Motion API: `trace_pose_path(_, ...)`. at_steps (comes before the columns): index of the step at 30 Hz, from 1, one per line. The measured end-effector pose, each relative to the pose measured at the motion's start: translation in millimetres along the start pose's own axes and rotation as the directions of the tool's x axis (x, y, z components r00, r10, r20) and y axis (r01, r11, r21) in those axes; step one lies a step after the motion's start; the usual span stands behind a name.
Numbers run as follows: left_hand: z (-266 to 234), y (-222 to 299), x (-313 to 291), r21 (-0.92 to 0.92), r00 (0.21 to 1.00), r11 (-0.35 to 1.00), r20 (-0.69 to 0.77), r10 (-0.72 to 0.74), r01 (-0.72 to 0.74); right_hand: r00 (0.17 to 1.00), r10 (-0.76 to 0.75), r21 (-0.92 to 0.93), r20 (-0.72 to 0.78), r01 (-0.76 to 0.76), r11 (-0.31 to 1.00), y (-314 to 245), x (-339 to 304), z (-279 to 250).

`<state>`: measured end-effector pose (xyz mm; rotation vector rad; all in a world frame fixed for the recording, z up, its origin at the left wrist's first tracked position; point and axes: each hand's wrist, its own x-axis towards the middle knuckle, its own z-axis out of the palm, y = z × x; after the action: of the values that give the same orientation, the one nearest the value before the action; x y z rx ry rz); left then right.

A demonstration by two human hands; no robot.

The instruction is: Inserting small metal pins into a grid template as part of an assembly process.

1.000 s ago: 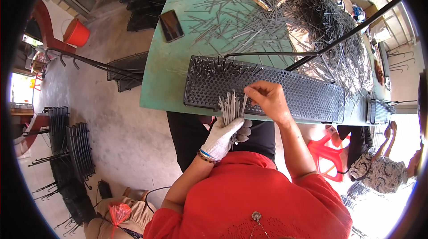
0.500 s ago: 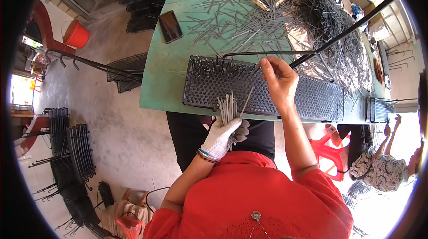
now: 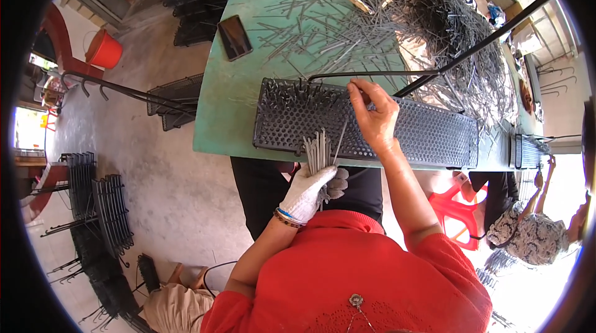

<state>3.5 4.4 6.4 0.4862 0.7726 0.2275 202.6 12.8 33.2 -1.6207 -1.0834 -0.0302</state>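
Pins fill only the left end of our black perforated tray on the green table. Our gloved left hand grips a pin bundle; our right hand apparently pinches one pin at the tray's far edge.

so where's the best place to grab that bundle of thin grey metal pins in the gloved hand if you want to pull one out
Probably by the free upper ends of the bundle of thin grey metal pins. They stand upright and fan out above the white-gloved left hand, which wraps their lower part. Come from above with fingertips, pinching one tip at the bundle's edge. The bare right hand is up at the black perforated tray.
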Motion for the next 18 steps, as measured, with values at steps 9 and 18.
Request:
trace_pose_path(9, 1, 1, -1, -0.019, 1.0, 1.0, -0.008, 0.004, -0.004, 0.983, -0.181, -0.043, -0.038, 0.179, 0.983, 12, -7, 9)
trace_pose_path(18, 5, 4, -3, 0.024, 0.999, 1.0, -0.033, 0.006, -0.005, 0.953, -0.303, -0.165, 0.021, 0.302, 0.939, 23, -10, 9)
